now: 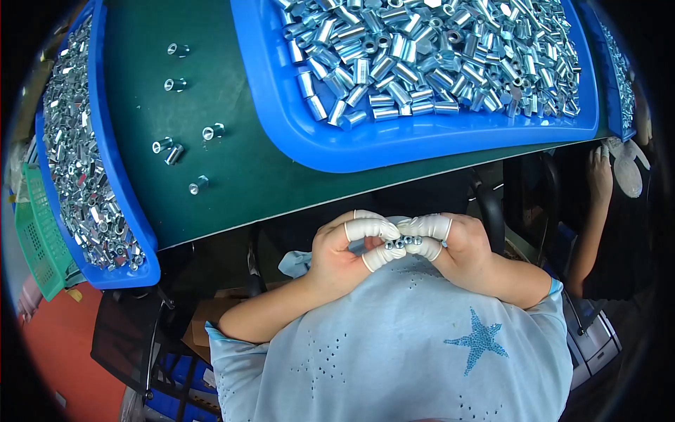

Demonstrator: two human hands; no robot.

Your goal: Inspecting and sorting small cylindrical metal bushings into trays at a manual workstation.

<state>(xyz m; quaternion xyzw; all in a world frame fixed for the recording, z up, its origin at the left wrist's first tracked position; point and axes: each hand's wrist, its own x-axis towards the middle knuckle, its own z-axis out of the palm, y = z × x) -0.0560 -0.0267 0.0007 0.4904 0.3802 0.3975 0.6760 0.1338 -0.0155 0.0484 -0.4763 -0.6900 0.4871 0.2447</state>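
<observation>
Close to my chest, my left hand point(346, 245) and my right hand point(458, 246) meet, with white finger cots on thumbs and fingers. Between their fingertips is a short row of several small silvery rivet nuts point(408, 241), round open ends showing. Both hands are closed on this row, thumbs below and fingers above. Parts of the rivet nuts are hidden behind the fingertips. Beyond my hands, a large blue tray point(337, 160) full of loose shiny rivet nuts point(401, 70) sits on the green tabletop point(246, 183).
Several single rivet nuts point(214, 131) lie scattered left of the tray. Another blue tray point(126, 204) of small metal parts stands at the left edge, beside a green plastic basket point(42, 232). At far right are another person's hand point(600, 169) and a further blue tray point(610, 77).
</observation>
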